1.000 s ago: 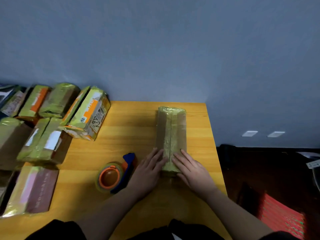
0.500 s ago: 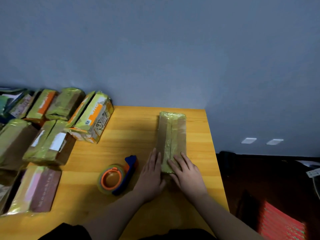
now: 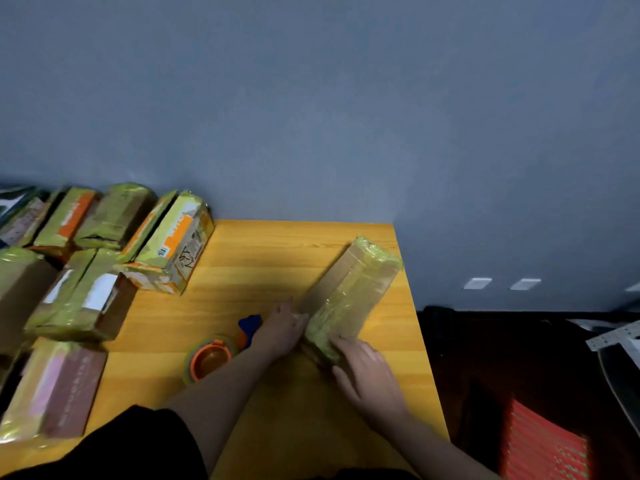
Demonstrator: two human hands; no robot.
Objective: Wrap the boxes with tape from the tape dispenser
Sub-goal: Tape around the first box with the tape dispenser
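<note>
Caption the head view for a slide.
Both hands, left hand and right hand, hold a taped box beside the tape dispenser.

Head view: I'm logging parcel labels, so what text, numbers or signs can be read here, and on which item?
Nothing reads for certain.
Orange-striped box: black handwritten marks on its side and a small barcode sticker, both too blurred to read.
Reddish box: a vertical line of pale characters, too blurred.
White labels on the wrapped box beside it: no legible print.
Long box under both hands: no text visible.
</note>
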